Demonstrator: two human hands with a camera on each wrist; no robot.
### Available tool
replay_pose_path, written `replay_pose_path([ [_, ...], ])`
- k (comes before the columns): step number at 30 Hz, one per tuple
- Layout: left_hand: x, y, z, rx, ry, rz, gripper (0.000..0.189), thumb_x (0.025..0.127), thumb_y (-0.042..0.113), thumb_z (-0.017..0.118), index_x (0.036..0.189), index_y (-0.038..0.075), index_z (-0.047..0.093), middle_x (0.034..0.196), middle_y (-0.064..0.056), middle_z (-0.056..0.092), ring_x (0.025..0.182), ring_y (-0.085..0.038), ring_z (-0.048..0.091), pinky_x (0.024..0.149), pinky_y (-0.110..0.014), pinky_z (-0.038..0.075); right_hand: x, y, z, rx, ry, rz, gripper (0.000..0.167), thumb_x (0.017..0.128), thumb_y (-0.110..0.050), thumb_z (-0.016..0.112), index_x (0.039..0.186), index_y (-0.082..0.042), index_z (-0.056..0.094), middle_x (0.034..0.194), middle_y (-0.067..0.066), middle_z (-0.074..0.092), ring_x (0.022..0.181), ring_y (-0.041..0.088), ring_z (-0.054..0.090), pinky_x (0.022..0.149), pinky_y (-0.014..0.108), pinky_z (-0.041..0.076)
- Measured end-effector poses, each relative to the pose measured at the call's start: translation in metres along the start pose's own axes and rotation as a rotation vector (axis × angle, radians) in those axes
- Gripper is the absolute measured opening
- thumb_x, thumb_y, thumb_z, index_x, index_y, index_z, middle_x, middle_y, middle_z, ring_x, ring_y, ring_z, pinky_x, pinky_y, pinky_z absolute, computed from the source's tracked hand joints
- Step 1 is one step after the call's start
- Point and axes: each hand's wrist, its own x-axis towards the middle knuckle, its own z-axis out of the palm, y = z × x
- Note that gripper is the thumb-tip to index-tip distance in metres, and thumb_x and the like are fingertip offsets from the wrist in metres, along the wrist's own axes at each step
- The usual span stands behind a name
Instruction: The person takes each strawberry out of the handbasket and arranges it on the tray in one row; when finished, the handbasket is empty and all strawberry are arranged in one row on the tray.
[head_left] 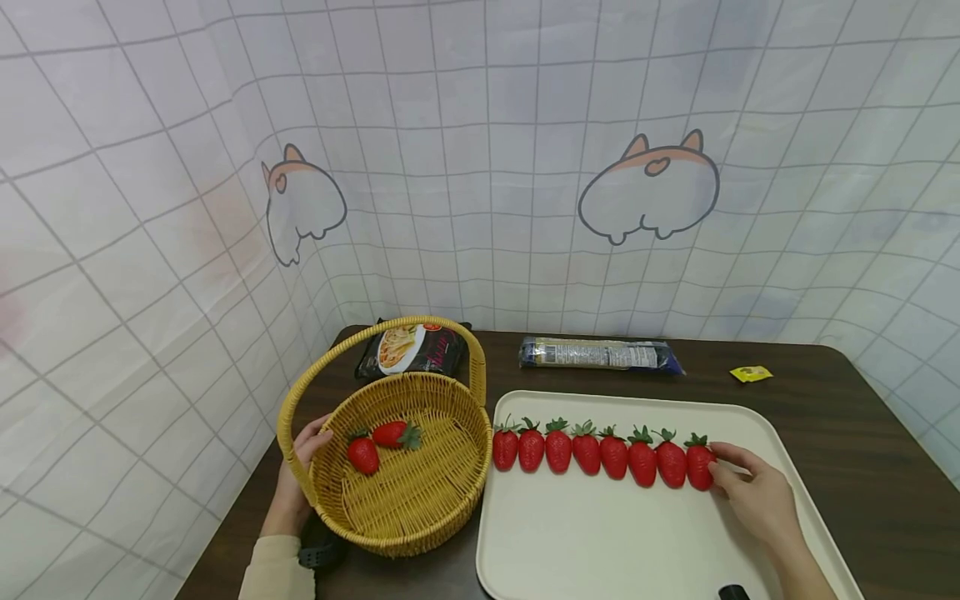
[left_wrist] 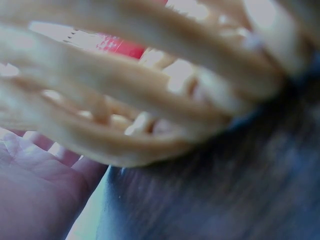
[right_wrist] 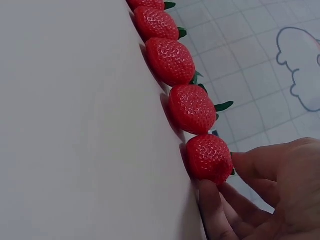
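At the right end of a row of red strawberries (head_left: 587, 454) on a white tray (head_left: 615, 542), my right hand (head_left: 757, 496) pinches the last strawberry (right_wrist: 209, 157) between thumb and fingers. It lies close beside its neighbour in the row, leaves toward the back. Two more strawberries (head_left: 363, 455) lie inside a yellow woven basket (head_left: 405, 500) with a tall handle. My left hand (head_left: 296, 467) holds the basket's left side, fingertips at the rim. In the left wrist view the palm (left_wrist: 35, 195) lies near the blurred basket weave (left_wrist: 125, 95); the fingers are partly hidden behind it.
Behind the basket lies a black food packet (head_left: 420, 348). A long clear-and-blue package (head_left: 596, 354) sits behind the tray, with a small yellow packet (head_left: 750, 373) to its right. A black object (head_left: 732, 592) shows at the bottom edge. A grid-patterned curtain (head_left: 487, 167) stands behind the table.
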Motion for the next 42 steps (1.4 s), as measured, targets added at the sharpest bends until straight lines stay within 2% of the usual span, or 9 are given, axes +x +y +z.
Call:
replay_pose_path([
  [6, 0.000, 0.001, 0.000, -0.008, 0.005, 0.000, 0.044, 0.104, 0.022, 0.044, 0.142, 0.002, 0.038, 0.115, 0.003, 0.062, 0.105, -0.014, 0.060, 0.086, -0.028, 0.052, -0.001, -0.007, 0.002, 0.045, 0.130, 0.018, 0.037, 0.097, -0.022, 0.055, 0.128, -0.002, 0.060, 0.126, 0.022, 0.059, 0.065, 0.000, 0.063, 0.059, 0.018, 0.051],
  [10, 0.001, -0.001, -0.001, -0.009, 0.003, -0.004, 0.044, 0.104, 0.022, 0.043, 0.143, 0.002, 0.037, 0.116, 0.004, 0.061, 0.106, -0.014, 0.060, 0.086, -0.028, 0.051, -0.003, -0.013, 0.003, 0.103, 0.217, 0.014, 0.033, 0.096, -0.017, 0.056, 0.125, -0.003, 0.062, 0.108, -0.005, 0.064, 0.064, -0.001, 0.062, 0.057, 0.018, 0.052],
  [14, 0.001, -0.004, -0.001, -0.008, 0.002, -0.003, 0.044, 0.104, 0.023, 0.043, 0.143, 0.002, 0.037, 0.116, 0.004, 0.061, 0.107, -0.013, 0.060, 0.087, -0.027, 0.051, -0.007, -0.022, 0.005, 0.166, 0.230, 0.006, 0.032, 0.096, -0.017, 0.056, 0.123, -0.003, 0.063, 0.092, -0.024, 0.056, 0.068, 0.001, 0.063, 0.058, 0.019, 0.053],
  [19, 0.002, -0.007, -0.002, 0.001, 0.013, 0.002, 0.044, 0.104, 0.023, 0.043, 0.142, 0.002, 0.039, 0.116, 0.004, 0.060, 0.107, -0.013, 0.059, 0.086, -0.026, 0.051, -0.021, -0.049, 0.018, 0.197, 0.105, -0.028, 0.030, 0.098, -0.016, 0.057, 0.124, -0.004, 0.063, 0.102, -0.003, 0.067, 0.078, 0.009, 0.062, 0.065, 0.021, 0.054],
  [21, 0.004, -0.008, -0.002, 0.000, 0.015, 0.004, 0.043, 0.104, 0.023, 0.043, 0.141, 0.002, 0.039, 0.116, 0.004, 0.060, 0.107, -0.014, 0.059, 0.087, -0.026, 0.051, -0.028, -0.060, 0.025, 0.200, 0.038, -0.079, 0.028, 0.097, -0.014, 0.058, 0.123, -0.003, 0.063, 0.108, 0.007, 0.067, 0.080, 0.013, 0.062, 0.067, 0.024, 0.055],
  [25, 0.006, -0.009, -0.003, -0.003, 0.011, 0.009, 0.043, 0.104, 0.023, 0.044, 0.141, 0.002, 0.039, 0.117, 0.003, 0.060, 0.107, -0.015, 0.058, 0.088, -0.027, 0.050, -0.040, -0.081, 0.043, 0.227, -0.103, -0.168, 0.027, 0.096, -0.012, 0.061, 0.120, -0.001, 0.065, 0.111, 0.015, 0.066, 0.083, 0.020, 0.064, 0.068, 0.026, 0.056],
  [30, 0.006, -0.007, -0.003, -0.002, 0.013, 0.003, 0.043, 0.104, 0.023, 0.044, 0.141, 0.003, 0.039, 0.116, 0.003, 0.060, 0.106, -0.015, 0.059, 0.087, -0.027, 0.051, -0.051, -0.112, 0.070, 0.293, -0.248, -0.241, 0.022, 0.094, -0.009, 0.063, 0.114, -0.002, 0.067, 0.107, 0.018, 0.067, 0.080, 0.025, 0.065, 0.068, 0.028, 0.056],
  [38, 0.000, -0.001, -0.001, -0.001, 0.009, -0.021, 0.044, 0.104, 0.024, 0.044, 0.142, 0.003, 0.038, 0.115, 0.005, 0.061, 0.106, -0.014, 0.059, 0.087, -0.027, 0.050, -0.069, -0.169, 0.122, 0.331, -0.411, -0.470, 0.015, 0.093, -0.007, 0.062, 0.106, -0.010, 0.070, 0.096, 0.007, 0.068, 0.077, 0.023, 0.065, 0.068, 0.030, 0.055],
  [42, 0.000, 0.000, 0.000, -0.009, -0.001, -0.005, 0.043, 0.104, 0.022, 0.043, 0.142, 0.002, 0.038, 0.116, 0.004, 0.061, 0.105, -0.014, 0.060, 0.087, -0.028, 0.051, -0.080, -0.184, 0.152, 0.417, -0.487, -0.528, 0.016, 0.093, -0.004, 0.062, 0.106, -0.007, 0.069, 0.101, 0.008, 0.068, 0.081, 0.020, 0.066, 0.072, 0.030, 0.056],
])
